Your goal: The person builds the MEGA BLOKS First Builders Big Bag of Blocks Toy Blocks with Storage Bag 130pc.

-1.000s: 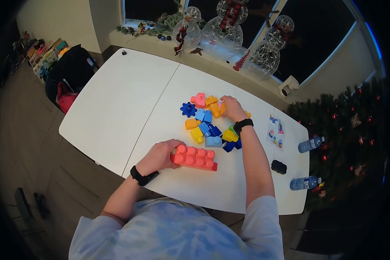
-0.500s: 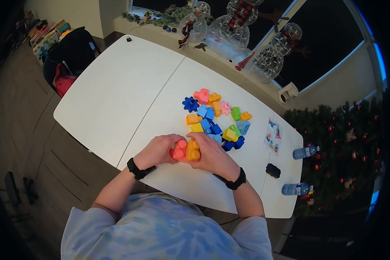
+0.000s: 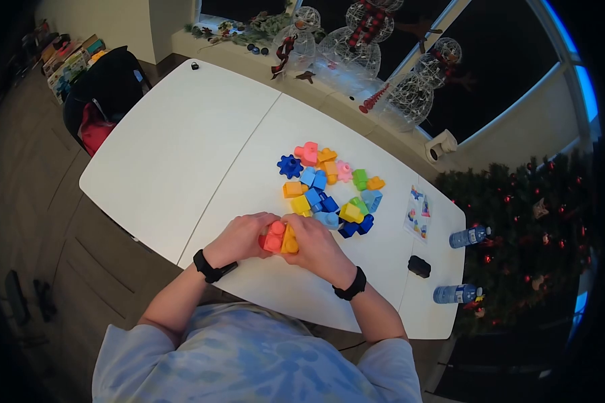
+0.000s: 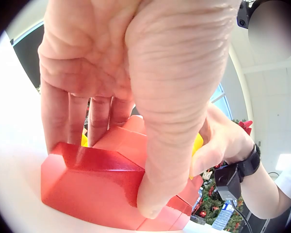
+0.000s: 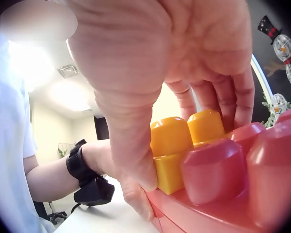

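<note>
My left hand (image 3: 238,236) grips the left end of a large coral toy building block (image 3: 273,238), thumb on the near side and fingers on the far side. A darker red base piece (image 4: 97,182) shows under it in the left wrist view. With my right hand (image 3: 319,250) I pinch a small orange-yellow block (image 5: 172,141) between thumb and fingers. It sits among the coral block's round studs (image 5: 213,170), close against its top. Both hands are side by side near the table's front edge, and the right one hides the coral block's right end.
Beyond the hands, loose blocks lie in a pile, including a dark blue gear-shaped piece (image 3: 290,166) and a pink one (image 3: 343,170). To the right are a picture sheet (image 3: 418,213), a black case (image 3: 419,266) and two water bottles (image 3: 458,294) on the white table (image 3: 161,154).
My right hand has come back from the far side of the pile with the orange-yellow block and brought it onto the coral block. The left hand keeps its grip.
</note>
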Demonstrator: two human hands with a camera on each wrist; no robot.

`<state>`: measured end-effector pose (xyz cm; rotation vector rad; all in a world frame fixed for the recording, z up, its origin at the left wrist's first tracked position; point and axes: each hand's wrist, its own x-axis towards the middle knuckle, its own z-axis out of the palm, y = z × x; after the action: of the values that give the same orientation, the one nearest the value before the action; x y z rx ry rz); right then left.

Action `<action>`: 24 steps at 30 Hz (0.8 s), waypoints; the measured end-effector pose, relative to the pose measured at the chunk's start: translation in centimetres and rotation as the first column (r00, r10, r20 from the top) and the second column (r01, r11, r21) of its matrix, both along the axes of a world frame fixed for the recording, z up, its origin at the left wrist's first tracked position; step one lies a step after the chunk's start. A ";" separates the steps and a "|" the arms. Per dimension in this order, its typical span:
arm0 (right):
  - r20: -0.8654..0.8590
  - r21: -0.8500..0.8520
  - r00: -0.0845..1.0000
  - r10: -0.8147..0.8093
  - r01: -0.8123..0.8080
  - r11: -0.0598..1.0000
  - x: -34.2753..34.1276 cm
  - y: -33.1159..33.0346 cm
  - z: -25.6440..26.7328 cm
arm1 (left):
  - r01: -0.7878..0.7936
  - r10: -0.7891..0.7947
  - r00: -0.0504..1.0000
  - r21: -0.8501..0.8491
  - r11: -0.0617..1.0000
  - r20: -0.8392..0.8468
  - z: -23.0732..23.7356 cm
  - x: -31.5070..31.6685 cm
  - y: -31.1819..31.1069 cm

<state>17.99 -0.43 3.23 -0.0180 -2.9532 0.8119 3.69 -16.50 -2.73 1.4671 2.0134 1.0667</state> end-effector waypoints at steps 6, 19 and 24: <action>0.077 -0.107 0.997 0.001 0.007 0.994 -1.7 4.3 3.1 | 0.007 -0.006 1.000 -0.014 1.000 0.025 0.3 -0.1 -0.2; 0.336 0.256 0.827 -0.450 0.380 0.889 -14.9 17.7 -2.9 | -0.002 0.003 0.999 -0.013 1.000 0.045 0.1 0.0 -0.1; 0.331 0.308 0.830 -0.449 0.354 0.883 -14.6 17.9 -4.6 | -0.001 0.001 1.000 0.006 1.000 -0.005 -0.2 0.0 0.0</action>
<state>3.38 17.50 -1.41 -0.8653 -3.1971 0.4321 3.65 -16.53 -2.95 1.4727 2.0167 1.0714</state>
